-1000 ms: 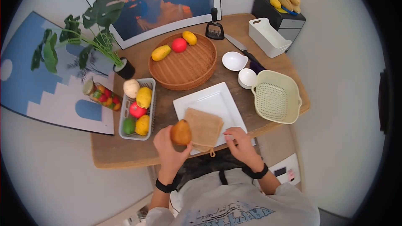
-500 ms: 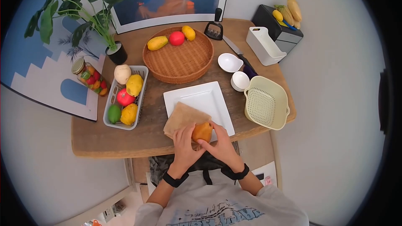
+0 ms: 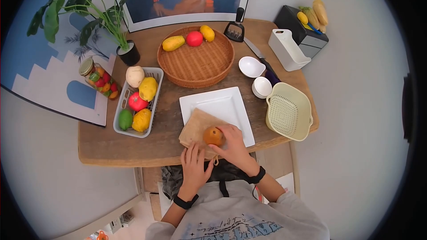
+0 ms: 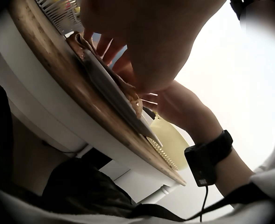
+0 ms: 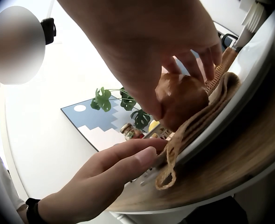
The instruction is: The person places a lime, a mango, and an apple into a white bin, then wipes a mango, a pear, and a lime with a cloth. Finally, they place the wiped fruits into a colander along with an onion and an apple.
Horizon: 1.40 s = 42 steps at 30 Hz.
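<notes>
A brown-orange pear-like fruit (image 3: 213,136) rests on a folded tan cloth (image 3: 195,126), which lies on a square white plate (image 3: 242,124). My right hand (image 3: 234,147) holds the fruit (image 5: 179,100) from its right side, thumb and fingers curved round it. Fingers fairly straight, my left hand (image 3: 194,172) touches the near left edge of the cloth and holds nothing. The cloth's small loop (image 5: 166,179) hangs at the near edge. In the left wrist view the fruit is hidden behind the left hand (image 4: 151,42).
Left of the plate stands a grey basket (image 3: 116,122) of fruit. Behind is a round wicker tray (image 3: 195,69) with several fruits. To the right are white bowls (image 3: 261,87), a pale green basket (image 3: 289,111), a knife (image 3: 254,48) and a white bin (image 3: 287,51).
The fruit passed from the left hand to both hands, then to the right hand, down on the cloth. The left hand has let go and moved slightly left and nearer the body.
</notes>
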Available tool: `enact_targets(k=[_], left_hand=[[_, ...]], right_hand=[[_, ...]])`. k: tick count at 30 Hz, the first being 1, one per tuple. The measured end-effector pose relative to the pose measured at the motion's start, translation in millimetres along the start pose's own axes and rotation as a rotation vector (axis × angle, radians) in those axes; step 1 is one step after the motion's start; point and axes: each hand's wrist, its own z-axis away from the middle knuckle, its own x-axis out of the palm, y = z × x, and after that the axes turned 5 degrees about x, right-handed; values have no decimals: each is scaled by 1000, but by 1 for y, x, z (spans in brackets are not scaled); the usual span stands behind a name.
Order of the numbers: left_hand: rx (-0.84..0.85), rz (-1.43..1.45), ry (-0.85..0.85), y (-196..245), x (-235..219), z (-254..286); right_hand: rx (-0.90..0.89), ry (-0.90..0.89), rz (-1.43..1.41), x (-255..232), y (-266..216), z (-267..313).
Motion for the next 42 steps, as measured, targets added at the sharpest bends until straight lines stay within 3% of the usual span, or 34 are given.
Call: enact_targets(k=[9, 18, 28, 35, 42], left_hand=[[-59, -63, -78, 12, -1, 3], [-68, -61, -112, 11, 2, 2], [-61, -81, -121, 8, 6, 7], [-89, -2, -79, 24, 9, 10], [-38, 19, -150, 25, 11, 12]], right_hand=[[-30, 103, 175, 4, 18, -16], [-33, 20, 158, -1, -1, 2], [6, 150, 214, -4, 15, -32], [-45, 48, 249, -15, -6, -17], [-38, -49, 79, -13, -18, -11]])
